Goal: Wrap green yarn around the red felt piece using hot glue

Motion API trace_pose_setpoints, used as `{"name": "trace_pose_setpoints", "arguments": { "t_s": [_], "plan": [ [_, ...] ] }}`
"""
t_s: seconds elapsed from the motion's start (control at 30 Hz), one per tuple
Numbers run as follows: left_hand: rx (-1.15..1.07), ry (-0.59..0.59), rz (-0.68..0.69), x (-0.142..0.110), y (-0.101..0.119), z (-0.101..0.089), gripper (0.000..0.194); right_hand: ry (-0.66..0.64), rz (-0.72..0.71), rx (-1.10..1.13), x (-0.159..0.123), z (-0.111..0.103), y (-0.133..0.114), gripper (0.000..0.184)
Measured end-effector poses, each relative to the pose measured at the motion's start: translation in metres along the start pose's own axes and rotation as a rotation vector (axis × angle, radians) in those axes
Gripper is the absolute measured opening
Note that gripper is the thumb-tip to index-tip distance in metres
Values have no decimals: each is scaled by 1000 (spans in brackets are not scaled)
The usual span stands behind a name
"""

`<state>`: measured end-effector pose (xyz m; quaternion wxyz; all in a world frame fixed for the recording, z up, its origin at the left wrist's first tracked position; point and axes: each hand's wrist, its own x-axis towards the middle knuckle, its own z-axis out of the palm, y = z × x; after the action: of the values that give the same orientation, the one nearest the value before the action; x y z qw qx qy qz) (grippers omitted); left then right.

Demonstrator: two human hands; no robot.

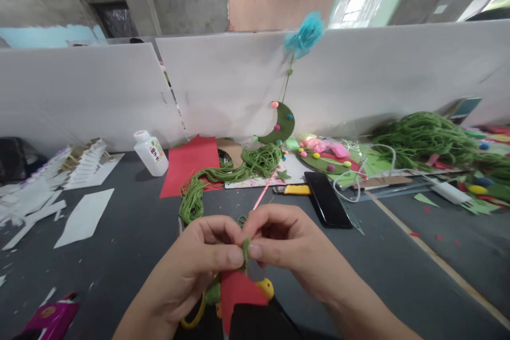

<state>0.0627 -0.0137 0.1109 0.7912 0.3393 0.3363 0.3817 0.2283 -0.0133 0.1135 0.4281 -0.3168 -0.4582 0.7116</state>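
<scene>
My left hand (207, 255) and my right hand (279, 239) meet low in the middle of the view, both pinched together on a small piece of green cord (246, 248) held upright between the thumbs and forefingers. Just below the hands a red felt piece (239, 292) hangs, with yellow-handled scissors (265, 288) and a green pom-pom (213, 293) partly hidden behind it. A bundle of green cord (235, 172) lies on the dark table beyond the hands.
A black phone (327, 199), a yellow utility knife (295, 189), a pink stick (264, 191), a white glue bottle (150, 153), a red sheet (189, 162), white paper pieces (84, 218) and a green felt moon (282, 125) against white partitions. More green cord (422, 138) lies right. A magenta tool (50, 319) sits bottom left.
</scene>
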Motion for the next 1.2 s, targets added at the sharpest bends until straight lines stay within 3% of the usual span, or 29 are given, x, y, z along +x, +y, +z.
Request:
{"name": "trace_pose_setpoints", "arguments": {
  "t_s": [0.07,0.13,0.3,0.37,0.5,0.6,0.97,1.2],
  "plan": [
    [-13,-43,-16,2,-1,1,26,-8,3,-17,0,1,-2,19],
    [21,-8,40,3,-3,2,21,43,-7,-69,0,2,-3,17],
    [312,218,424,2,-9,3,10,273,-92,-265,2,6,-5,12],
    [378,265,466,1,-10,3,3,297,-101,-315,3,7,-4,10],
    [420,368,408,0,-10,4,6,295,-94,-326,2,10,-5,11],
    [323,380,336,-1,-10,4,7,277,-89,-311,0,12,-7,10],
    [-36,322,172,-6,-9,14,10,221,-77,-240,-3,9,-7,6],
    [-128,159,92,-2,-9,7,13,126,-79,-60,-3,9,-7,11]
  ]
}}
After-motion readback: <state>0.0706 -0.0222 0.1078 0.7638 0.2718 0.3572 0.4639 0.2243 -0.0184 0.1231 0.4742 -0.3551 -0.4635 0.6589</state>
